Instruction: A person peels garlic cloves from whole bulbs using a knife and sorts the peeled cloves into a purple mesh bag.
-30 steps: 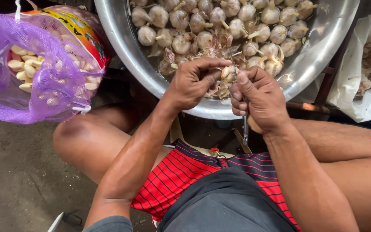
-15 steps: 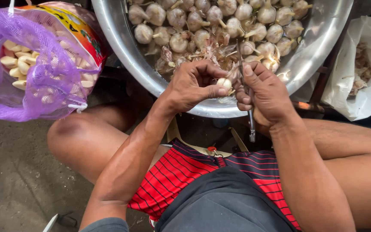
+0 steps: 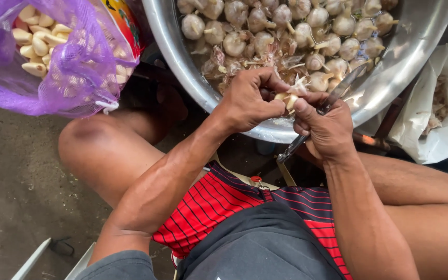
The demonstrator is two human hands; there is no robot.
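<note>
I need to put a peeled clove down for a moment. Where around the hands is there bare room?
Bare concrete floor lies left of the knee, below the purple mesh bag. The steel bowl is packed with garlic bulbs; left hand and right hand fill its near rim.

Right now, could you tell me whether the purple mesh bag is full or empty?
Partly full: peeled cloves show through the purple mesh bag, piled near its open top; how deep the pile goes I cannot tell.

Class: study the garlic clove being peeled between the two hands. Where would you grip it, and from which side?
Pinch the garlic clove across its plump lower body, coming from the left hand side. Its papery skin flares at the top, and the right hand with the knife probably works the other side.
</note>
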